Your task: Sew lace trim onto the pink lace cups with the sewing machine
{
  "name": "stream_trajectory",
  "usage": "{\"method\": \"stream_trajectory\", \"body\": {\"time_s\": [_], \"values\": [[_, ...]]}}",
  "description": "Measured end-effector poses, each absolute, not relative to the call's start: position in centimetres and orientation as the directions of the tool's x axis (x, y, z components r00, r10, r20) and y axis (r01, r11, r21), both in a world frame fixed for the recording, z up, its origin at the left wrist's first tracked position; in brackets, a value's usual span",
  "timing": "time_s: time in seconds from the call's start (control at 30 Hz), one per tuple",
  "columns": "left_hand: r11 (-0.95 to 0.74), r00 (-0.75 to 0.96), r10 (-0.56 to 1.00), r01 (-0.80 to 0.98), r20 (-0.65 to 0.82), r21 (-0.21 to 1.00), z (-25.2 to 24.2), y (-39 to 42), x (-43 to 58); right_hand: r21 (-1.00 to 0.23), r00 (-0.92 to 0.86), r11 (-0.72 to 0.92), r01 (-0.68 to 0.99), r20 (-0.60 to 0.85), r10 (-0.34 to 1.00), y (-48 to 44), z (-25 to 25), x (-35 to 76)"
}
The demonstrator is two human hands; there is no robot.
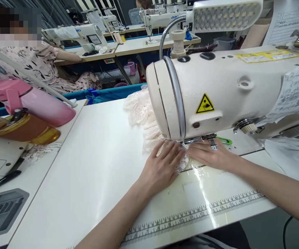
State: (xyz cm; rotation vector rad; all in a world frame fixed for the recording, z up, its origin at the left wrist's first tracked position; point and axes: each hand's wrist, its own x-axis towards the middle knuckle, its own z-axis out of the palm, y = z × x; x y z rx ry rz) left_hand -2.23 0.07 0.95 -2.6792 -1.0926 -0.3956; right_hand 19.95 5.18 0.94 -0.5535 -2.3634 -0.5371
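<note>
Pale cream lace fabric (136,107) lies gathered on the white table, running under the head of a sewing machine (224,90). My left hand (162,166) rests palm down on the lace, left of the needle area, fingers stretched out and slightly apart. On the right, my right hand (208,154) lies flat by the fabric's edge, its fingers extended toward the needle area. Both hands press on the work rather than grip it. The machine head hides the needle and presser foot. Just behind the right hand are a metal attachment and a green clip-like piece (225,140).
A printed ruler (180,221) runs along the table's front edge. Left stand a pink bottle (45,100) and an amber cup (22,128). White fabric (289,155) lies at right. A lamp (227,15) hangs above; a co-worker (43,65) sits behind at left.
</note>
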Motion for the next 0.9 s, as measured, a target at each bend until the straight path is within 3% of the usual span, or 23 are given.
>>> {"method": "stream_trajectory", "body": {"time_s": [0.13, 0.4, 0.9], "values": [[-0.747, 0.722, 0.533, 0.646, 0.44, -0.157, 1.0, -0.1, -2.0, 0.193, -0.724, 0.872, 0.449, 0.651, 0.229, 5.1, 0.8, 19.8], [-0.703, 0.678, 0.6, 0.7, 0.425, -0.125, 1.2, 0.3, -2.4, -0.056, -0.771, 0.938, 0.342, 0.554, 0.314, 4.5, -0.6, 19.2], [-0.624, 0.621, 0.66, 0.767, 0.423, -0.151, 0.6, 0.4, -2.2, -0.095, -0.781, 0.918, 0.384, 0.498, 0.378, 4.9, -1.0, 19.2]]}}
